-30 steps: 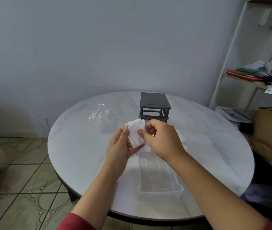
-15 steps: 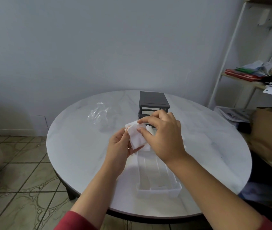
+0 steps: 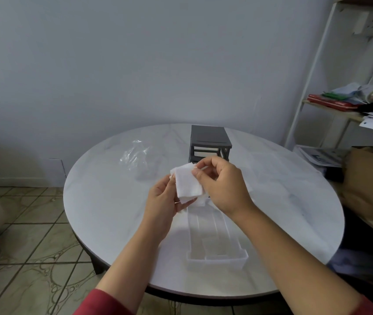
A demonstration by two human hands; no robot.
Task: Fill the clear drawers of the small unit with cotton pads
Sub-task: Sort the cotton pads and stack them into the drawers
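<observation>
We hold the pads (image 3: 186, 185) in the air above the middle of the tabletop (image 3: 103, 201), over the far end of the drawer (image 3: 217, 261). Our left hand (image 3: 161, 201) grips the small stack from below and behind, and our right hand (image 3: 224, 187) pinches its upper right corner between thumb and forefinger.

The step, as we judge it, is to part a few pads from the stack and lay them in the drawer. To do it well, we pull at one corner only and let the left hand hold the rest square so nothing fans out. We take a thin batch and lower it flat between the ribs. We start at one end of the drawer and work along it, so the rows stay tidy and the drawer can slide back in.

The pads are white, square and soft, with slightly ragged edges, and the top one lies a little askew on those beneath. The drawer is clear and long with lengthwise ribs. It lies with one end at the near edge of the tabletop and looks mostly bare. A white patch under our hands may be pads already in it, but we cannot be sure.

The dark unit (image 3: 208, 137) stands at the far edge, with open slots showing. A crumpled clear bag (image 3: 135, 154) lies to its left.
</observation>
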